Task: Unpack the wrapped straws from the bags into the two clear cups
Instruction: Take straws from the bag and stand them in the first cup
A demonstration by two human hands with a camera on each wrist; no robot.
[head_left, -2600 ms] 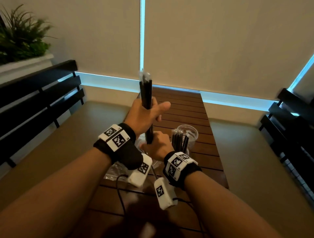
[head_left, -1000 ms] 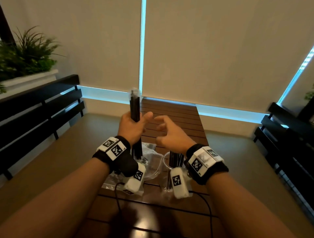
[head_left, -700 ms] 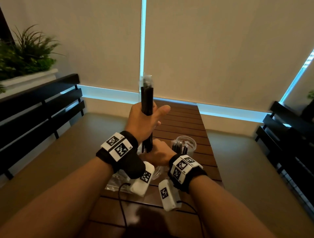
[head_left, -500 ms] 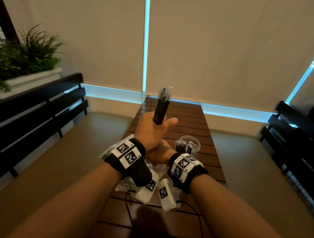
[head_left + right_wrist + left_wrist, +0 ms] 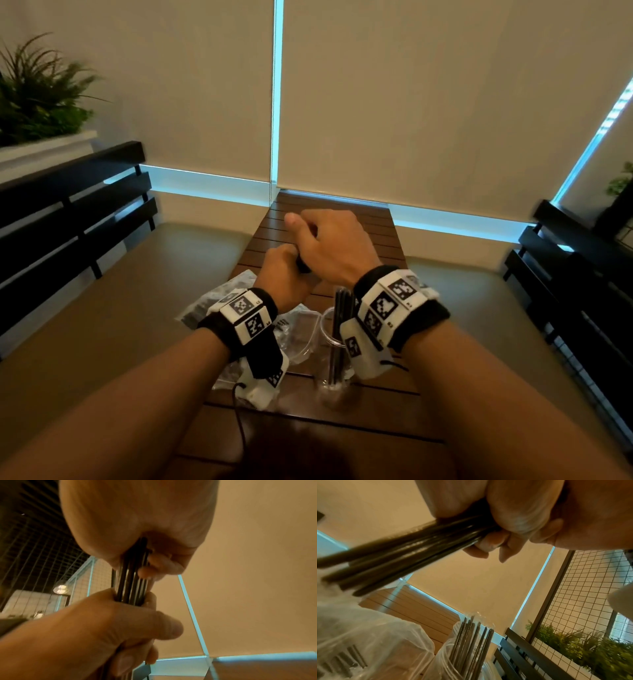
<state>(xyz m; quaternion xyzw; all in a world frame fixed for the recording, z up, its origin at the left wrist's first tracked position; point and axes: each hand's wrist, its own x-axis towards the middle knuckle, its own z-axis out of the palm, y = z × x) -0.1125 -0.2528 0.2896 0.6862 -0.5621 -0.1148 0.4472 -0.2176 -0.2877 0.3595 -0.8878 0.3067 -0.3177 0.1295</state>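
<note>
Fingers of left hand (image 5: 282, 270) and right hand (image 5: 329, 245) both clamped on straw bundle (image 5: 132, 580) above table (image 5: 329, 219)

Dim, warm room; cool blue light leaks around the blinds; wrist views motion-blurred, edges bowed.

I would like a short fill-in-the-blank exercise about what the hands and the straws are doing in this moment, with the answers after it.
1. The bundle of straws is gripped by ____ hands at once.
2. The right hand grips the bundle ____ the left hand.
3. The clear cup on the table already holds several ____.

Missing words: both; above; straws
</note>
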